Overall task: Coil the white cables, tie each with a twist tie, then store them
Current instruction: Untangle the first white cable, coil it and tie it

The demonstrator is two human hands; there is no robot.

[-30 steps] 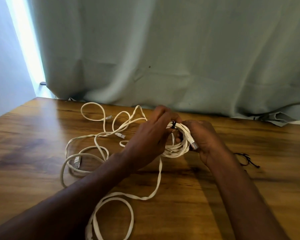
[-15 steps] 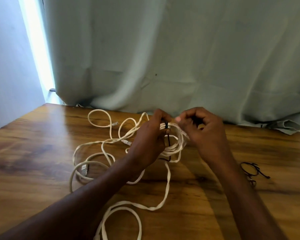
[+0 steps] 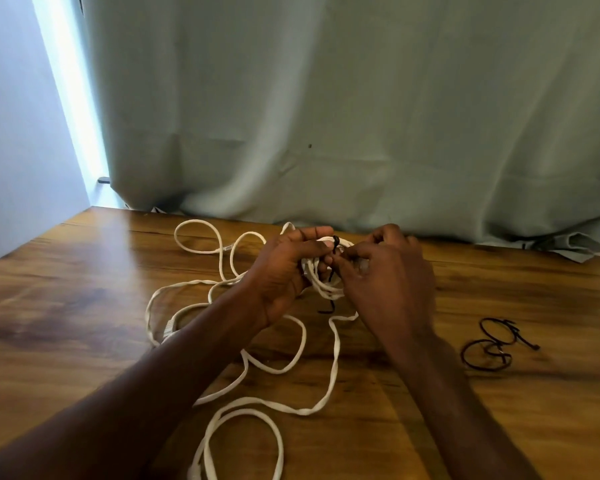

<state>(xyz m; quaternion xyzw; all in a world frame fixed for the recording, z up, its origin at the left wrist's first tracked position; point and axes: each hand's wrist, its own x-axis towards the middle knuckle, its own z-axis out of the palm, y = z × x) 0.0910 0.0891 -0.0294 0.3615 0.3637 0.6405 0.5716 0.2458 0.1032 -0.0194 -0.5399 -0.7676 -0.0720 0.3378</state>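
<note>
both hands (image 3: 284, 271) (image 3: 388, 282) pinch a seemingly upright black twist tie (image 3: 334, 251) round the coiled cable (image 3: 321, 284).

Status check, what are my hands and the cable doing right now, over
Left hand grips the coil. Right hand pinches the black tie at the coil's top. Loose cable trails across the table. Spare ties lie right.

White cable coil (image 3: 323, 282) held upright above table, black twist tie (image 3: 334, 258) wrapped round; loose white cables (image 3: 302, 344) sprawled beneath.
</note>
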